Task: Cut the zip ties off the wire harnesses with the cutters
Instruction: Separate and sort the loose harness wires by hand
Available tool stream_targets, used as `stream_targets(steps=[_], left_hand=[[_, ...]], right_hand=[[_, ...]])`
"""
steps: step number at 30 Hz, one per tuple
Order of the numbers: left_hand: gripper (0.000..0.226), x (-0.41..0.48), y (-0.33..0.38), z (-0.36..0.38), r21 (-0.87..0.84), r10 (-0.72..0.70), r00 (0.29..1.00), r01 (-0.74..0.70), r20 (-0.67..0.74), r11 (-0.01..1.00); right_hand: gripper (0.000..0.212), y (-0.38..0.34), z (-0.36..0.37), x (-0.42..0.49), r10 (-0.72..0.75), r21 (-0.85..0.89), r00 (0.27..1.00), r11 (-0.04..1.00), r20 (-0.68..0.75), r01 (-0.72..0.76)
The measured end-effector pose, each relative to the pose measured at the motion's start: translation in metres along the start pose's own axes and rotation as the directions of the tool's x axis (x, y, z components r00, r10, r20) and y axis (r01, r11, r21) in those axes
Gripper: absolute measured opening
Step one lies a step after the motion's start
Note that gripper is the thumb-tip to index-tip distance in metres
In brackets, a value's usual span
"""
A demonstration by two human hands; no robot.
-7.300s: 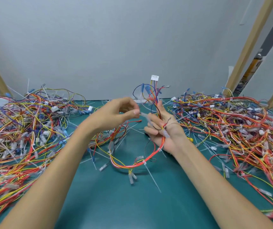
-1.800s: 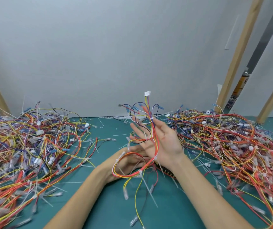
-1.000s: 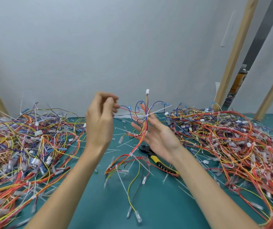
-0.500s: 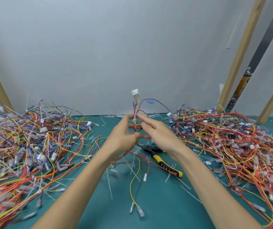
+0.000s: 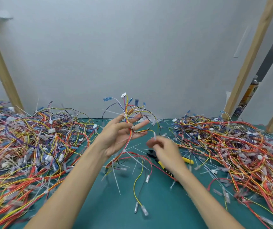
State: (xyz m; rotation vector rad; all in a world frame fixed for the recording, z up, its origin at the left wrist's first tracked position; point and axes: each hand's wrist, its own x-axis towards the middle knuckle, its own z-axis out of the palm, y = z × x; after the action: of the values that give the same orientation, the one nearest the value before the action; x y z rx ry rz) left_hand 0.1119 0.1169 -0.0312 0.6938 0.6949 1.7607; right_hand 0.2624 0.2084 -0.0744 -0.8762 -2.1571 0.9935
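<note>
My left hand (image 5: 119,136) is raised palm-up at the centre and pinches a wire harness (image 5: 129,113) between its fingers. The harness stands upright with a white connector (image 5: 123,95) on top, and its lower wires trail onto the mat. White zip ties (image 5: 111,111) stick out of it above and below the hand. My right hand (image 5: 164,150) is blurred, with loosely curled fingers that hold nothing. It hovers just over the yellow-handled cutters (image 5: 187,161) lying on the mat. A clear terminal sleeve (image 5: 154,135) dangles just above its fingertips.
Big tangled harness piles lie left (image 5: 25,146) and right (image 5: 231,146) on the green mat (image 5: 116,209). Loose cut zip ties (image 5: 116,181) litter the middle. Wooden posts (image 5: 248,55) lean on the grey wall, with a spray can (image 5: 251,91) behind the right one.
Half a second ago both hands held the harness together. Now the left hand alone holds it, turned palm-up, and the right hand has dropped down over the cutters.
</note>
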Motion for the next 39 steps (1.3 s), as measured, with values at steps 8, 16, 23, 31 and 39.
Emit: stream_targets(steps=[8,16,23,31,39], left_hand=[[0.049,-0.006,0.003,0.002,-0.009,-0.004,0.997,0.004,0.081,1.000],[0.048,-0.005,0.004,0.016,-0.068,0.022,0.992,-0.014,0.125,0.998],[0.049,0.004,0.025,0.000,-0.112,0.129,0.986,-0.117,0.108,0.987],[0.044,0.020,0.000,-0.034,0.068,0.083,0.993,-0.077,-0.084,0.995],[0.051,0.021,-0.044,-0.080,0.105,0.056,0.989,-0.041,-0.137,0.994]], right_hand=[[0.061,-0.015,0.041,-0.031,-0.236,-0.175,0.856,0.921,0.461,0.348],[0.025,-0.035,0.038,-0.043,-0.290,0.093,0.777,0.953,0.559,0.289],[0.016,-0.021,0.012,-0.060,-0.198,0.275,0.737,0.961,0.647,0.017],[0.048,-0.007,-0.020,-0.076,-0.270,0.547,0.606,0.768,0.748,-0.333],[0.055,0.014,-0.002,-0.071,-0.188,0.618,0.668,0.613,0.719,-0.492]])
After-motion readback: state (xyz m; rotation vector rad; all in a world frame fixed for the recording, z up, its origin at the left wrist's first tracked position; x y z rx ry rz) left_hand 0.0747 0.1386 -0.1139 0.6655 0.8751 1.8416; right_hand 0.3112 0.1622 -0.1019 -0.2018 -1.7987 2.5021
